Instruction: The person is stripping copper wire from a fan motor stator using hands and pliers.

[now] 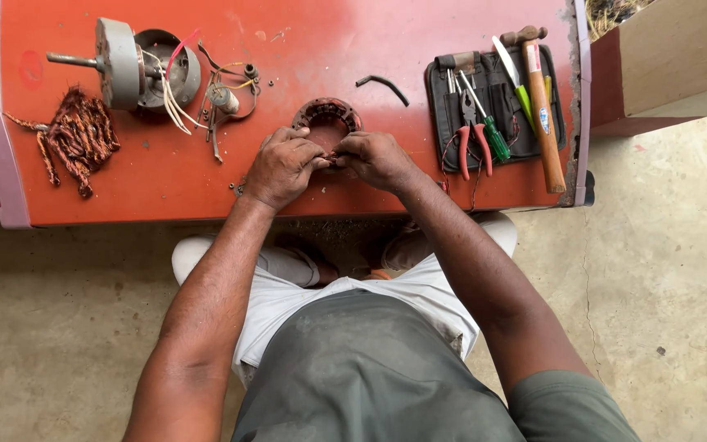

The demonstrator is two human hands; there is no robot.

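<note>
The motor stator ring [326, 117], set mid-bench on the red bench [304, 49], is pinched at its 6 o'clock rim by left hand [281, 166] and right hand [378, 158], both grips closed on it; judged rigid, heavyish, windings fragile, best held by the core rim.

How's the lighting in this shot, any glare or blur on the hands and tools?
Head view: soft, even daylight, faint sheen on the red table; left hand, right hand and the ring-shaped stator look sharp; hammer casts only a short, weak shadow.
</note>
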